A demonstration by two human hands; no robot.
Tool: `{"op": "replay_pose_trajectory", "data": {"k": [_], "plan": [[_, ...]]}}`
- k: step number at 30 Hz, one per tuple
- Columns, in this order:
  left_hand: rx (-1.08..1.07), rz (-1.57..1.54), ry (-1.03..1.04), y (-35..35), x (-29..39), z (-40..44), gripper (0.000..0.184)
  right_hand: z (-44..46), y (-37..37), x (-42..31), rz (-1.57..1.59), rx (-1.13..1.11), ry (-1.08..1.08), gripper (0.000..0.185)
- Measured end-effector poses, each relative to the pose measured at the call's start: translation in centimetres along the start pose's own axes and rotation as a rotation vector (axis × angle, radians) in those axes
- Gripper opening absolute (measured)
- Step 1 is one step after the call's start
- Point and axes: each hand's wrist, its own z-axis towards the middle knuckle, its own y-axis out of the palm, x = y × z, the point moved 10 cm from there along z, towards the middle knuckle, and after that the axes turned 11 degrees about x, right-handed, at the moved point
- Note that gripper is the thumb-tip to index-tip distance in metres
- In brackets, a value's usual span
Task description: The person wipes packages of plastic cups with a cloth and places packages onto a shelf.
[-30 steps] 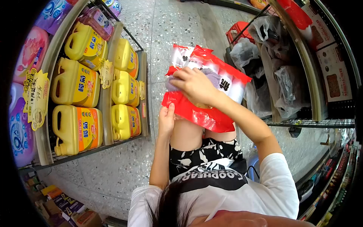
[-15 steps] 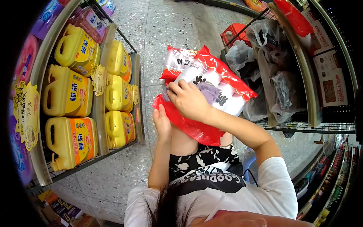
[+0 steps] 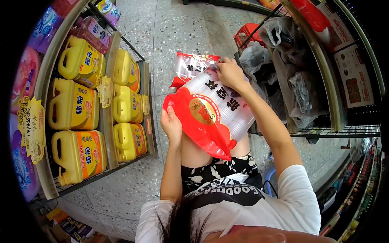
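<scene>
A pack of clear plastic cups point(image 3: 204, 117) in a red and transparent wrapper lies across my lap, its red end facing me. My left hand point(image 3: 172, 124) is closed on the left edge of this wrapper, thumb on top. My right hand point(image 3: 231, 75) is over the far side of the pack, fingers curled around a purple-grey cloth point(image 3: 218, 65). Most of the cloth is hidden under that hand. Behind the pack shows more red and clear wrapping point(image 3: 194, 65) with black lettering; whether it is a second pack I cannot tell.
To the left, a wire shelf holds several yellow detergent jugs point(image 3: 86, 104) and price tags point(image 3: 32, 129). On the right, another shelf carries plastic-bagged goods point(image 3: 302, 99) and a printed box point(image 3: 354, 79). A red crate point(image 3: 247, 35) stands on the speckled floor point(image 3: 174, 36).
My right hand has moved with the cloth from the near left of the pack to its far side. The red end now lies spread in view. My left hand keeps its hold.
</scene>
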Motion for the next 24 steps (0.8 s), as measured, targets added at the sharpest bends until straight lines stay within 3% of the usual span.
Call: {"op": "replay_pose_trajectory", "data": {"k": [5,8,15,24], "plan": [[-0.024,0.011,-0.008,0.2,-0.5,0.4,0.027,-0.8,1.0,2.5,0.049,-0.031,0.078,0.028],[-0.044,-0.028,-0.104,0.0,-2.2,0.6,0.028,-2.0,-1.0,-0.7,0.207,-0.058,-0.038,0.026],[-0.086,-0.207,-0.236,0.8,-0.9,-0.8,0.026,-5.1,-5.1,-6.0,0.183,0.073,-0.199,0.023],[-0.163,-0.531,-0.541,1.7,-0.7,-4.0,0.035,-11.0,-7.3,-12.7,0.320,0.097,-0.336,0.033]]}}
